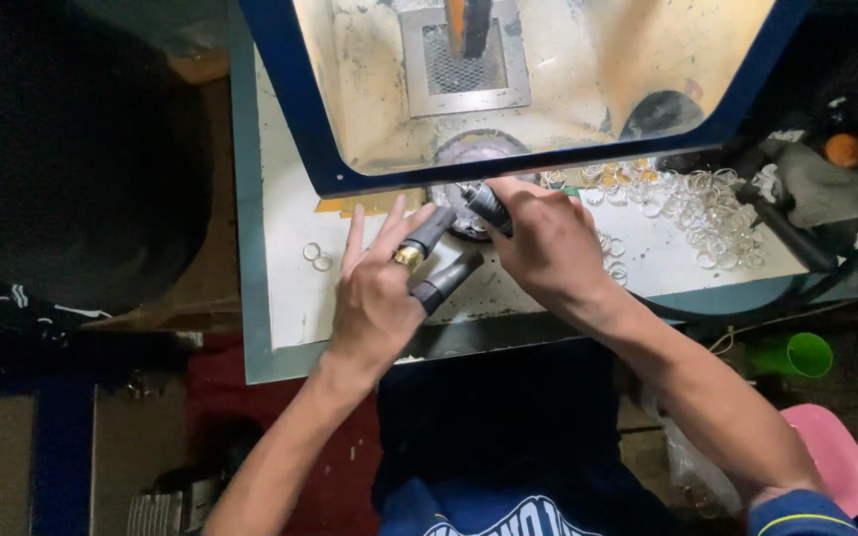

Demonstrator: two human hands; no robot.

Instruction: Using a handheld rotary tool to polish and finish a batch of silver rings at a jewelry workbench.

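Down below us, our dark lap and the dim floor sit under a pale, scratched work table (290, 298); a green cup (804, 354) and a pink stool (836, 457) stand low on the right.

Nearest on the table is our left hand (374, 298); its fingers are spread flat and apart, and under them lie two black handle tools (439, 263), one with a gold tip; they lie slanted, long way running from low-left up to the right, pointing at the round metal disc (469, 189).

Just past it is our right hand (548, 243); its fingers are curled tight around a black torch handle (489, 208); the handle tips up and left, its nose right over the disc.

We think the best way is to keep the right hand steady and let the left hand press lightly, so nothing rolls.

Farther off, a heap of small clear rings (692, 213) lies on the right; two rings (317, 256) sit alone on the left.

Farthest away is a blue-framed window (290, 109) with a metal grate (464, 60) inside.
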